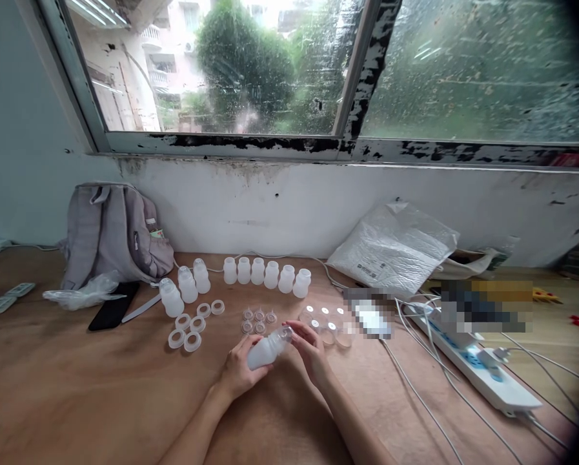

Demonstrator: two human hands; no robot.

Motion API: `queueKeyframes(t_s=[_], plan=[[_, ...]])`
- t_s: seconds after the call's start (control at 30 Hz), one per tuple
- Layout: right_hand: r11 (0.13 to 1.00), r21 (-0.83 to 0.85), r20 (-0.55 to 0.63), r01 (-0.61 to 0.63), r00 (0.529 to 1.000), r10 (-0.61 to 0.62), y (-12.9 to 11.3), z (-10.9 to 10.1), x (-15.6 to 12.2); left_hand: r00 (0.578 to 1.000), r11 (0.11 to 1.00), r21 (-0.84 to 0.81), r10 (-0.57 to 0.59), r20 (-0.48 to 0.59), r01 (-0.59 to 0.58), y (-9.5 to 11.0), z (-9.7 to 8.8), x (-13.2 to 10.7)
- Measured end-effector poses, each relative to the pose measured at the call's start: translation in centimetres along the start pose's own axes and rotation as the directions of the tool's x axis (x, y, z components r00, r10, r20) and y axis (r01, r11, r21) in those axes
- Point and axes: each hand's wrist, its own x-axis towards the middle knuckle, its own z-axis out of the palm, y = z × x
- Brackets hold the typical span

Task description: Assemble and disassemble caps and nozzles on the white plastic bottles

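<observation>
My left hand (237,373) is wrapped round a small frosted plastic bottle (266,351) held on its side above the wooden table (76,387). My right hand (311,349) pinches the clear nipple-like top at the bottle's neck. Behind the hands lie several small clear nipples (259,319), several white rings (191,323) and several clear round caps (325,323). A row of upright white bottles (264,274) stands further back.
A grey backpack (112,232) leans on the wall at left, with a black phone (113,305) and crumpled plastic beside it. A white plastic bag (393,248) lies at right. A white power strip (477,365) and cables run along the right side.
</observation>
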Motion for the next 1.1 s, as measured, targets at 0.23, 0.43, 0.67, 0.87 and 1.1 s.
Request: queueKeyframes(t_s=[0.23,0.43,0.67,0.87,1.1], plan=[[0.997,0.063,0.008,-0.035,0.999,0.035,0.7,0.2,-0.3,1.000,0.999,-0.043,-0.013,0.016,0.014,-0.1,-0.3,0.0],[0.996,0.075,-0.031,-0.047,0.998,0.050,1.5,0.3,-0.4,1.000,0.999,-0.053,-0.009,0.030,0.011,-0.2,-0.5,0.1],[0.978,0.177,-0.055,-0.105,0.992,0.117,2.0,0.8,-0.8,1.000,1.000,-0.025,0.000,0.007,0.000,-0.5,-0.2,0.1],[0.965,0.231,-0.041,-0.127,0.989,0.140,2.3,1.1,-0.9,1.000,1.000,-0.003,-0.008,-0.014,0.008,-0.4,-0.1,0.1],[0.979,0.158,0.039,-0.126,0.992,0.121,1.5,2.4,-1.2,0.999,1.000,-0.018,0.001,-0.041,-0.002,-0.3,-0.4,0.0]])
